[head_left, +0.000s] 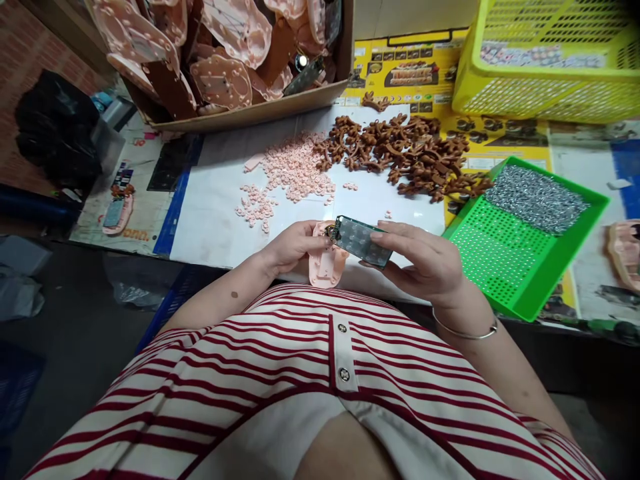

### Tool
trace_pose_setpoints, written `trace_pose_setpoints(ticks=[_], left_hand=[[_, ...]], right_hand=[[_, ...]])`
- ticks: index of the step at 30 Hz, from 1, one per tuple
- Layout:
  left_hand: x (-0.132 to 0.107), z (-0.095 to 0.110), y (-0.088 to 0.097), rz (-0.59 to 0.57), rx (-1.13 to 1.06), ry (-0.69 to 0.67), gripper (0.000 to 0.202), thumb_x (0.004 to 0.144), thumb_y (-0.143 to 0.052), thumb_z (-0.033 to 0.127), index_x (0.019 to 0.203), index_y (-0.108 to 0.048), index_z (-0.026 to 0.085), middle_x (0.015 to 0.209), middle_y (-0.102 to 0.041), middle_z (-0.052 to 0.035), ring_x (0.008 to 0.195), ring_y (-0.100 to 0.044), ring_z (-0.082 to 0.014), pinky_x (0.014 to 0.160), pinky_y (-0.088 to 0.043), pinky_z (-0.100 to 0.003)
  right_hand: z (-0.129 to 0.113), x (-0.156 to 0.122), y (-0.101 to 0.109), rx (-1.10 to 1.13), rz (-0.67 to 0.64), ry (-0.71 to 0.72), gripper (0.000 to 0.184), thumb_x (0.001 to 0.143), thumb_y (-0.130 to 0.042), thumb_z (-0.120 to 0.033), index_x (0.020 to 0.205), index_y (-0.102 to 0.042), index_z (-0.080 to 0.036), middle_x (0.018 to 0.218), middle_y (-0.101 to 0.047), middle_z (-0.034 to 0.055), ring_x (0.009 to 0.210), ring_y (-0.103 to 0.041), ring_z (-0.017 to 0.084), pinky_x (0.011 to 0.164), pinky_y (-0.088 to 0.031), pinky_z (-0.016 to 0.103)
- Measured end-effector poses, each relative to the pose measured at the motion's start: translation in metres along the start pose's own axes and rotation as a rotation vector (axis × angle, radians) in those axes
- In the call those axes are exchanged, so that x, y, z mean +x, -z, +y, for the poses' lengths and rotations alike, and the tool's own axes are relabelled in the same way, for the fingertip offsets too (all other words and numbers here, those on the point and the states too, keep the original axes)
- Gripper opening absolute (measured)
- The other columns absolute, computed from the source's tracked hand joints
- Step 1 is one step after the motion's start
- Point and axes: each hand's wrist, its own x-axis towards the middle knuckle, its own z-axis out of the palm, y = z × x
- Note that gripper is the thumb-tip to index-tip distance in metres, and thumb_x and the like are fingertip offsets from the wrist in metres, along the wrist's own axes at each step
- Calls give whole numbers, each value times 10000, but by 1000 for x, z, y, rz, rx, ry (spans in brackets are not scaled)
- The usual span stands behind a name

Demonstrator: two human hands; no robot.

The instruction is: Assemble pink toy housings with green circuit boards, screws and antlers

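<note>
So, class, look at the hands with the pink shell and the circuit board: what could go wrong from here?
1. Thin wires show at one end of the circuit board in the right hand; they might get pinched against the pink shell in the left hand.
2. The green tray of small metal pieces sits beside the right forearm, so a knock could spill them.

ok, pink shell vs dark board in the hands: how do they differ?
Shape: the pink shell has a rounded, contoured outline; the dark board is flat and rectangular.
Pose: the pink shell's length points toward the wearer; the dark board slants sideways.
Grip: the left hand holds the pink shell, the right hand the dark board.
Shared: both are hand-held, close together.
</note>
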Motion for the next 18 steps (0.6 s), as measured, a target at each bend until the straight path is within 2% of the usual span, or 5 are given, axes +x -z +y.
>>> trace_pose_setpoints(ticks=[4,9,12,18], left_hand=[[0,0,-2,4,-1,8,378,611,-886,308,889,-722,111,828,-734,-51,727,-659,-166,746,-506,-297],[-1,1,-7,-5,28,-2,387,619,-890,323,898,-729,109,836,-735,-54,731,-649,-157,745,-492,-282],[-2,3,-9,-5,29,-13,396,617,-898,325,906,-735,108,847,-735,-52,743,-646,-148,757,-481,-271],[-3,3,-11,21,91,-25,384,617,-882,321,896,-724,109,839,-720,-45,738,-629,-146,747,-460,-266]], right_hand=[[1,-6,-1,-91,0,-33,454,842,-660,-128,1293,-609,-160,990,-778,136,896,-757,251,750,-637,345],[-2,-1,0,-247,51,-131,339,851,-731,-226,1182,-657,-208,818,-769,48,691,-715,194,610,-552,295],[-7,5,1,-274,58,-207,293,861,-747,-280,1141,-667,-246,815,-774,31,681,-711,191,603,-526,303],[-12,15,0,-285,-47,-361,182,906,-681,-391,1040,-688,-269,794,-764,41,659,-694,215,603,-498,344]])
